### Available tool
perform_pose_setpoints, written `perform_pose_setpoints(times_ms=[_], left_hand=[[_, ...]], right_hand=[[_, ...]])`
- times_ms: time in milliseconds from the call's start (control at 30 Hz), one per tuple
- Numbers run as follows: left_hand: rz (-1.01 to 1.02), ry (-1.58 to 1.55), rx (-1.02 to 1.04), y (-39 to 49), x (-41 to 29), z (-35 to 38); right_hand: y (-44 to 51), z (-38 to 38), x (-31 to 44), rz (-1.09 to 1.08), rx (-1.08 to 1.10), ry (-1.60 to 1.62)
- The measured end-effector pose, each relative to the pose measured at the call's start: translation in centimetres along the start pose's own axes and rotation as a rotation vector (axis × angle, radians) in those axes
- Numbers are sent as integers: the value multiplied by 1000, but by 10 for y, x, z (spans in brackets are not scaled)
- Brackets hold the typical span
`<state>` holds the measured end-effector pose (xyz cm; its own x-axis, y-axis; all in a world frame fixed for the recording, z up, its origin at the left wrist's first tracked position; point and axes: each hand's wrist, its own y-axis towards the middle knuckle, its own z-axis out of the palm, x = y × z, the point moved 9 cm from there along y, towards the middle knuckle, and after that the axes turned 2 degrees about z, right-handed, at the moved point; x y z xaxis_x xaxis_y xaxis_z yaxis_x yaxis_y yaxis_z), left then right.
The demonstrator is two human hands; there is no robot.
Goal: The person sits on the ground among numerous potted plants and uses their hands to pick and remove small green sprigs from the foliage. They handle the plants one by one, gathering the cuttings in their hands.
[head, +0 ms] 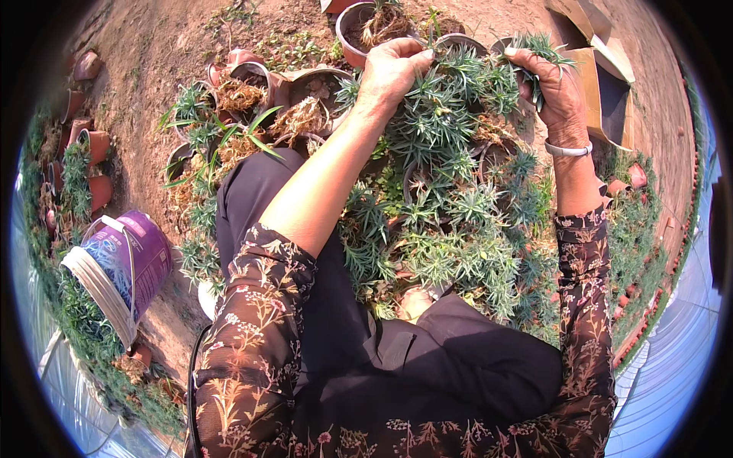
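Observation:
My left hand (395, 68) pinches at the upper edge of a potted plant with narrow, spiky grey-green leaves (438, 106). Its fingertips are closed around what looks like a shoot there, mostly hidden by the thumb. To the right, my right hand (550, 91) is raised over the foliage and holds a small bunch of leafy cuttings (538, 48) of the same kind between thumb and fingers. Below both hands, more of these plants (464, 246) spread in a dense patch between and in front of my legs.
Terracotta-coloured pots with dried plants (243, 94) stand left of my left arm. Another pot (352, 34) is at the top. An open cardboard box (584, 86) lies beyond my right hand. A purple bucket (146, 252) with a white rim tilts at left on bare soil (143, 86).

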<state>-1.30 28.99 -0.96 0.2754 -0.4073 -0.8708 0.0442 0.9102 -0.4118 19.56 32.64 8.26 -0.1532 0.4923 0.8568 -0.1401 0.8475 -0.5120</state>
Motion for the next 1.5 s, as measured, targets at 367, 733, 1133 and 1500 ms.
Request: perform_pose_setpoints(times_ms=[367,733,1133,1500], left_hand=[[590,536,-165,-26,-61,5],[508,716,3,-30,-52,26],[302,681,26,-8,-25,5],[-219,-76,60,-4,8,-1]], right_hand=[[-10,18,-25,134,-59,-25],[-1,21,-62,302,73,247],[0,27,-58,330,64,289],[-9,26,-49,198,96,90]])
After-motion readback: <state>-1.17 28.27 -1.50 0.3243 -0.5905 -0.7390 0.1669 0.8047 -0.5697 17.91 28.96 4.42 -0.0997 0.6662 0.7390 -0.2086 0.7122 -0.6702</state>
